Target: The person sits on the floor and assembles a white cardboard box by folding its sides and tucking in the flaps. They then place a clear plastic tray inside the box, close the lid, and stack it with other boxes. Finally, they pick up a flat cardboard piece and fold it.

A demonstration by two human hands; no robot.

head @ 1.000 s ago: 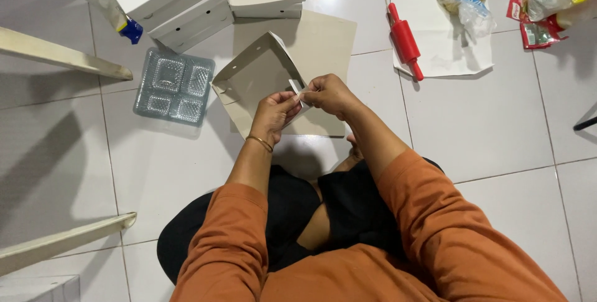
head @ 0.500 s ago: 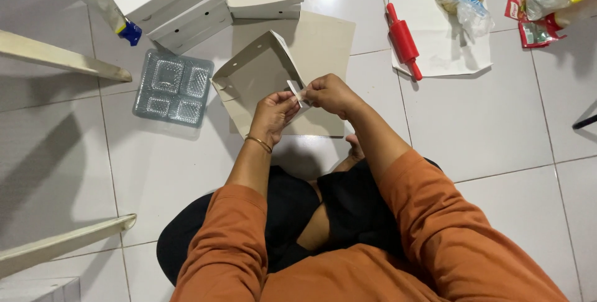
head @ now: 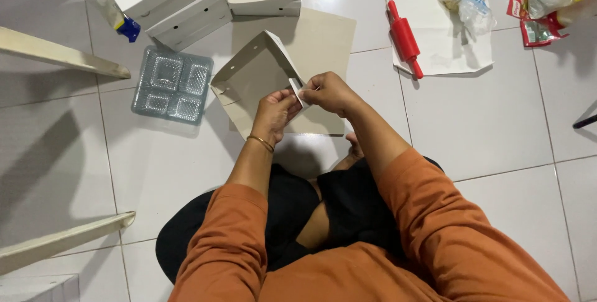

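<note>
**Grey cardboard box, half folded, held mid-frame**

Pale grey flat-cut cardboard box (head: 255,81) raised just above centre frame, one wall upright. Left hand (head: 273,112) pinched shut on the white corner tab (head: 296,87); right hand (head: 329,92) clamped on the adjoining edge. Best done by keeping creases square, tucking the tab fully. Clear plastic compartment tray (head: 171,84) lying to the left; red rolling pin (head: 404,37) upper right.
</note>
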